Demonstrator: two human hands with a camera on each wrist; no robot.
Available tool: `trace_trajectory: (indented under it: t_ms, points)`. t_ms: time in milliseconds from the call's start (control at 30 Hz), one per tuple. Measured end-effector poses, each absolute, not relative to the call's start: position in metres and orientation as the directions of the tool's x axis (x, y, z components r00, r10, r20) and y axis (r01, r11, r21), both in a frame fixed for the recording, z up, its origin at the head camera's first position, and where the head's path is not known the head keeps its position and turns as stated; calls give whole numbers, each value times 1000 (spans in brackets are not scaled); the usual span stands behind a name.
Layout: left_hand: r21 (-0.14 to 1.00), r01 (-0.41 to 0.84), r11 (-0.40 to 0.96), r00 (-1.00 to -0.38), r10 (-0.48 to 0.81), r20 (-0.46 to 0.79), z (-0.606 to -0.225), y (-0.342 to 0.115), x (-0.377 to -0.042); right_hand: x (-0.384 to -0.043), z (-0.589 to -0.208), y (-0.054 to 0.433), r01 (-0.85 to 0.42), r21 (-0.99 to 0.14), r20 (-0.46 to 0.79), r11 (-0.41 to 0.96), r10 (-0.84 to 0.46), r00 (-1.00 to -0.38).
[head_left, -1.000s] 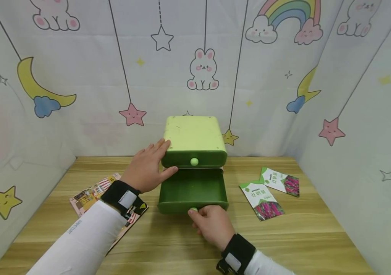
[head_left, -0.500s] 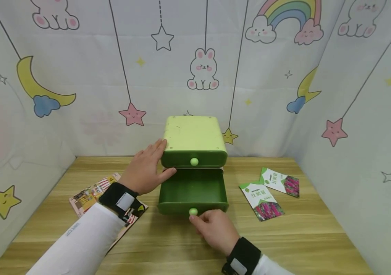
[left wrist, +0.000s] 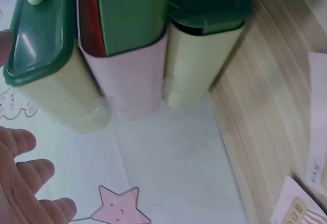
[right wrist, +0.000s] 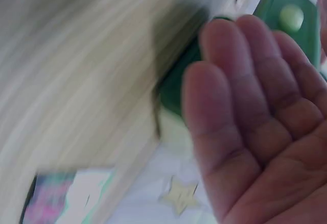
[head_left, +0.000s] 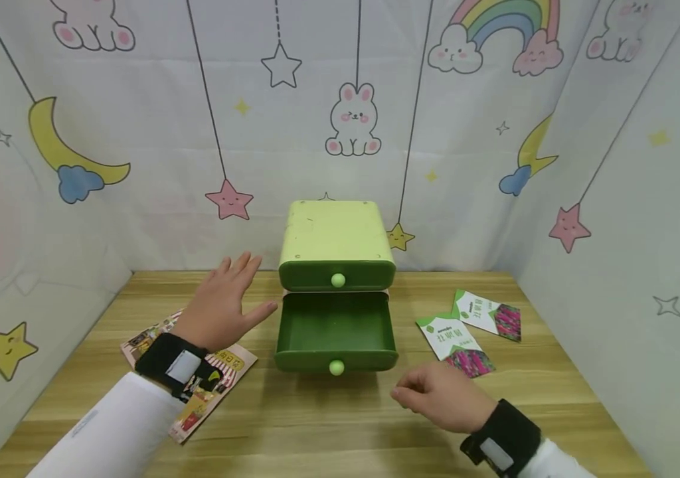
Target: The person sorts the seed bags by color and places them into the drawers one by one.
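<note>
A small tabletop drawer cabinet (head_left: 337, 229) with a pale yellow-green top stands at the back middle. Its top drawer (head_left: 304, 275) is closed, while the green middle drawer (head_left: 304, 361) is pulled out, its inside bare. In the left wrist view the middle tier (left wrist: 127, 86) has a pink casing, and a bottom tier (left wrist: 196, 63) sits below it. My left hand (head_left: 214, 312) hovers left of the cabinet, fingers spread, touching nothing. To the right of the drawer front is my right hand (head_left: 444, 398), fingers loosely bent and holding nothing.
Two flat packets with pink flower pictures, a near one (head_left: 453, 342) and a far one (head_left: 489, 315), lie right of the cabinet. Colourful pink-striped packets (head_left: 211, 395) lie at the left, partly under my left arm. A printed cloth (head_left: 167, 133) encloses the wooden table (head_left: 316, 438).
My right hand has let go of the middle drawer's knob and moved right. My left hand has come off the cabinet's side and moved left. The drawer stays pulled out.
</note>
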State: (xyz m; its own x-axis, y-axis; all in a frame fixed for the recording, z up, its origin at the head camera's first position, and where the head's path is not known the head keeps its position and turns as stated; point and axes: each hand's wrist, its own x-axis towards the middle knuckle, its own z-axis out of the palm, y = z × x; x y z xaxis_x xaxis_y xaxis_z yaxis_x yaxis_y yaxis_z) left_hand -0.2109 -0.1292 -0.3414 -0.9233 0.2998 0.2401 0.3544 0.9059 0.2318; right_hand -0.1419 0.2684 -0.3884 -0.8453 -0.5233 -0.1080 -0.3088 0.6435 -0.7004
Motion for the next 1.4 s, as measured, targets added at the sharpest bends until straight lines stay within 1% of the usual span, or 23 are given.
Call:
trace_trajectory:
  t_ms: [67,133,300,367,500,567,733,1000,1233,1400]
  points:
    - [229,342,911,-928,290,233,-345,-135,-208,-147,-387,282,-311,-657,-113,687,-498,-860]
    - [226,333,916,-931,281,232,-349,-141,-206,-153,-385,293,-287,-626,-123,725,-456,-882]
    - [225,299,927,-942,250,222,-357,-152,-201,-171,-381,315,-170,-588,-145,791,-310,-940]
    - [226,287,931,-947,239,216,-360,-156,-201,-177,-380,322,-147,-563,-126,813,-260,-957]
    - [223,273,936,-951,228,209,-366,-160,-199,-186,-381,337,-134,-492,-48,860,-181,-982]
    - [219,269,938,-952,226,206,-369,-162,-198,-191,-384,342,-103,-462,-32,881,-132,-991]
    - [223,245,944,-961,206,186,-377,-169,-194,-205,-392,352,-35,-408,-32,912,-52,-998]
    - [211,191,959,-973,157,168,-397,-180,-193,-223,-416,361,10,-322,-45,947,-5,-999]
    - [178,164,970,-978,137,154,-412,-183,-188,-235,-434,362,107,-271,-150,957,68,-986]
    - [177,157,972,-979,131,155,-415,-180,-187,-239,-435,362,132,-258,-161,957,92,-983]
